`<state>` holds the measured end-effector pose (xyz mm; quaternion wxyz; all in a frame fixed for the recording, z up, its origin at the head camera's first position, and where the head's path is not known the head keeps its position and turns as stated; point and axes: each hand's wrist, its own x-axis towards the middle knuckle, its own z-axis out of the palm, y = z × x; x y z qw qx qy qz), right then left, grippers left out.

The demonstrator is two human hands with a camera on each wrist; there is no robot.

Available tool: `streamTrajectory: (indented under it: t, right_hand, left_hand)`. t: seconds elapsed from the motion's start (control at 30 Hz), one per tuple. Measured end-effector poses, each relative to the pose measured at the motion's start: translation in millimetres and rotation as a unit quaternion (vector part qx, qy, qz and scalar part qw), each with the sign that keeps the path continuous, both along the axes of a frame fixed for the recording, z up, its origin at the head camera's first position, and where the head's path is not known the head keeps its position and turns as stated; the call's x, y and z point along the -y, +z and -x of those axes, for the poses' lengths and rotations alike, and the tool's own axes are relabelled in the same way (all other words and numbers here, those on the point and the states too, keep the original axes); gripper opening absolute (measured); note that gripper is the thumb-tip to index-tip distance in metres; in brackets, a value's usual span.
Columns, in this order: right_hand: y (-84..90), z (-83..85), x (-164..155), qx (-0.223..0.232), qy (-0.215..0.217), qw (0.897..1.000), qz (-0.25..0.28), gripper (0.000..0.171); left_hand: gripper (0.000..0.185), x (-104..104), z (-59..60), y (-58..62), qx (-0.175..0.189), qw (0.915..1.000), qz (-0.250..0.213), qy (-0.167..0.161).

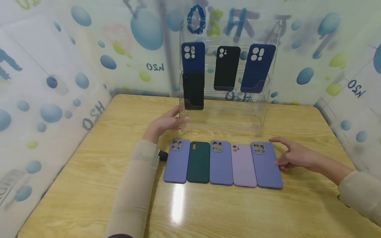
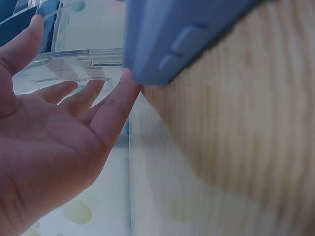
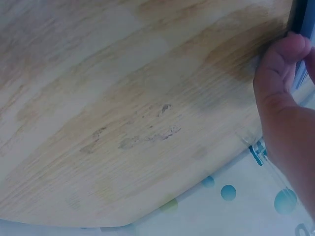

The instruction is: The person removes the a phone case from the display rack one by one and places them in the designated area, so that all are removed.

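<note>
Fingertips of the right hand (image 1: 293,155) touch the rightmost lavender case (image 1: 266,165) on the counter (image 1: 89,185), grip loose; it looks light, flexible, best pinched by its long edges. Left hand (image 1: 166,123), grip relaxed, steadies the clear rack (image 1: 262,109).

Head view: high, facing forward-down over the table (image 1: 89,185). Left wrist view: close behind the left hand (image 2: 54,142), facing its palm. Right wrist view: close, low over tabletop. All views share the table.
</note>
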<state>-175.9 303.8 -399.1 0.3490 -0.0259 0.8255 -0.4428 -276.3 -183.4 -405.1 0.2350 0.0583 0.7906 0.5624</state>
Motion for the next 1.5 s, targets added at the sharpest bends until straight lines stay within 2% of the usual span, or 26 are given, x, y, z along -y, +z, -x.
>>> streamTrajectory:
  t: [0.2,0.53,0.7,0.8,1.0,1.1,1.3,1.5]
  right_hand:
    - [0.2,-0.2,-2,-0.006,0.013,1.000,-0.010,0.095]
    - [-7.0,1.9,-6,-0.002,0.023,1.000,-0.021,0.095]
    - [2.1,2.9,-5,0.003,0.045,0.998,-0.035,0.100]
    - [24.0,8.0,-1,0.007,0.078,0.995,-0.054,0.105]
    - [92.4,32.7,25,-0.011,0.155,0.982,-0.107,0.099]
    - [119.7,43.9,41,-0.020,0.186,0.974,-0.131,0.097]
    - [155.8,61.1,75,-0.036,0.223,0.961,-0.158,0.100]
    - [179.4,71.1,111,-0.078,0.219,0.962,-0.147,0.095]
  left_hand:
    - [0.088,-2,-1.3,3.2,-0.006,1.0000,-0.002,-0.007]
    - [0.086,0,-1.9,0.3,-0.006,0.9999,-0.007,-0.008]
    - [0.085,0,-2.1,-0.8,-0.006,1.0000,-0.008,-0.002]
    - [0.085,-1,-2.5,-0.6,-0.002,1.0000,-0.006,-0.003]
    - [0.085,0,-2.3,-1.7,-0.006,1.0000,-0.006,-0.001]
    - [0.085,0,-1.6,-2.4,-0.006,1.0000,-0.006,0.000]
    - [0.086,0,-1.5,-2.5,-0.004,1.0000,-0.008,-0.003]
    - [0.086,1,-1.9,-0.6,-0.006,0.9999,-0.010,-0.004]
